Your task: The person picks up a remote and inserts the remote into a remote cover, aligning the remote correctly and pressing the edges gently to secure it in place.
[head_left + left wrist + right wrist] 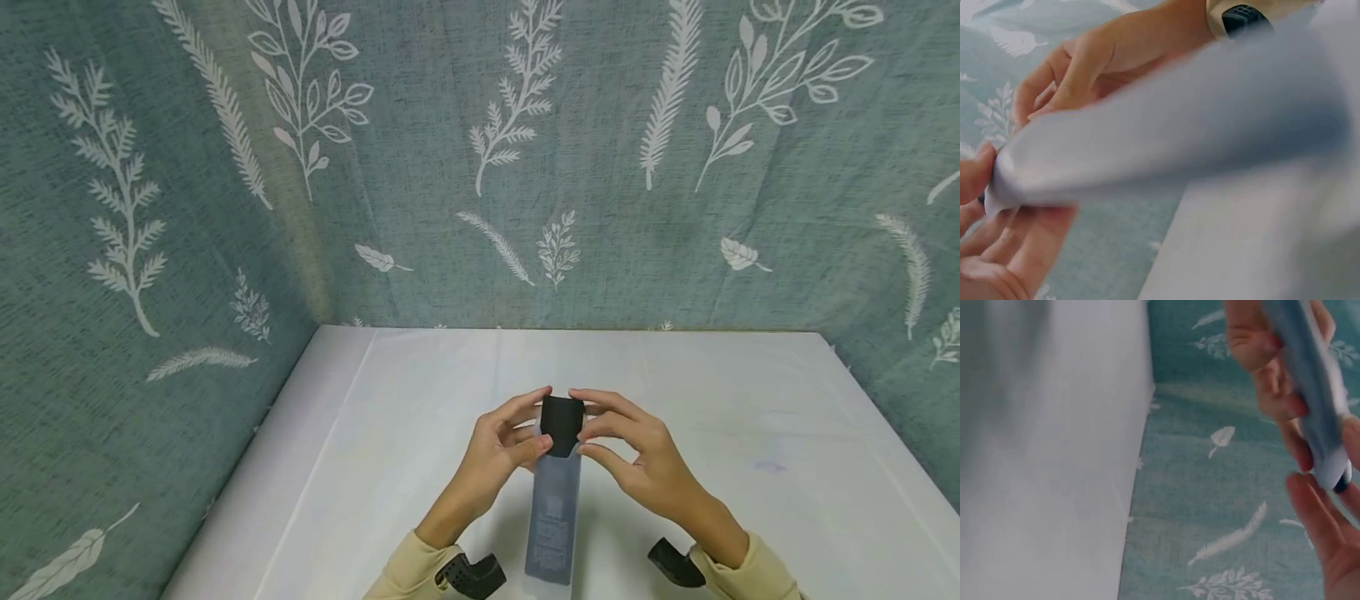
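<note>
left grip [498, 446] on slim translucent sleeve [553, 517]

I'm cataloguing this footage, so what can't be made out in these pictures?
- Head view: wording on the long blue-grey rectangular item, too small.
- Head view: some left hand fingertips, hidden behind the item and its black squarish end piece.
- Left wrist view: the item's surface detail, blurred.
- Right wrist view: the item's far end, cut off by the top edge.

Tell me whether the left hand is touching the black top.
Touching: in the head view, the left hand rests its thumb on the black top.
</note>
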Available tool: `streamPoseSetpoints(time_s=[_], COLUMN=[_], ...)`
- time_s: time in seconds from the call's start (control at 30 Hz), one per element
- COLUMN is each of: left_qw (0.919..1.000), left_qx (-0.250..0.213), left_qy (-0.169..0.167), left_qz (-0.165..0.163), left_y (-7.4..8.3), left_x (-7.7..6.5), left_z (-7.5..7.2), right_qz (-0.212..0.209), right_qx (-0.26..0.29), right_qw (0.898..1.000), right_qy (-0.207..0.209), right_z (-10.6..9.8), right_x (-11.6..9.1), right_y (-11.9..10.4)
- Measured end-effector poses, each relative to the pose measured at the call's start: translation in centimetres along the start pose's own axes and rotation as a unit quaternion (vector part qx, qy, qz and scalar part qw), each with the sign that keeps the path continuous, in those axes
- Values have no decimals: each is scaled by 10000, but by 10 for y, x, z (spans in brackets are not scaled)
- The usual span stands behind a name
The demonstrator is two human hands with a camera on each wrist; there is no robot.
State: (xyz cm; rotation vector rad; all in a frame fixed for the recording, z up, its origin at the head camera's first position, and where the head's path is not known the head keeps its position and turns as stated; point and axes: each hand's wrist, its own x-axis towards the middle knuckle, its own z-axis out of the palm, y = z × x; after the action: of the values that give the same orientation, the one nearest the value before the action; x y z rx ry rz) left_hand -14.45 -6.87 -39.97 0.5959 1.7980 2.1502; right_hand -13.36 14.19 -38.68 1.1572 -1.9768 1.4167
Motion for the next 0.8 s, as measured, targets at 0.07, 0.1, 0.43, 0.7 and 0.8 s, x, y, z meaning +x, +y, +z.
streamPoseSetpoints(time_s=[0.07,0.1,0.43,0.7,0.8], left_qw=[9997,9994,9980,9961,9938], left_qx=[-155,-235,-162,792,1021], left_qy=[101,151,-93,-390,-429], left_qz=[-129,-203,-605,-36,-8], left_y=[-1,0,2,3,7], left_x=[0,0,1,3,5], left_z=[0,0,4,4,5], right_qz=[22,-18,-1346,-1151,-1330], right_qx=[95,135,9,-335,-444], right_qw=[10000,9999,9908,9919,9891], right_qy=[-22,-18,121,-416,-445], right_z=[-1,-1,-3,-6,-9], right_x=[-1,-1,-1,-6,-3], right_y=[-4,-5,9,14,14])
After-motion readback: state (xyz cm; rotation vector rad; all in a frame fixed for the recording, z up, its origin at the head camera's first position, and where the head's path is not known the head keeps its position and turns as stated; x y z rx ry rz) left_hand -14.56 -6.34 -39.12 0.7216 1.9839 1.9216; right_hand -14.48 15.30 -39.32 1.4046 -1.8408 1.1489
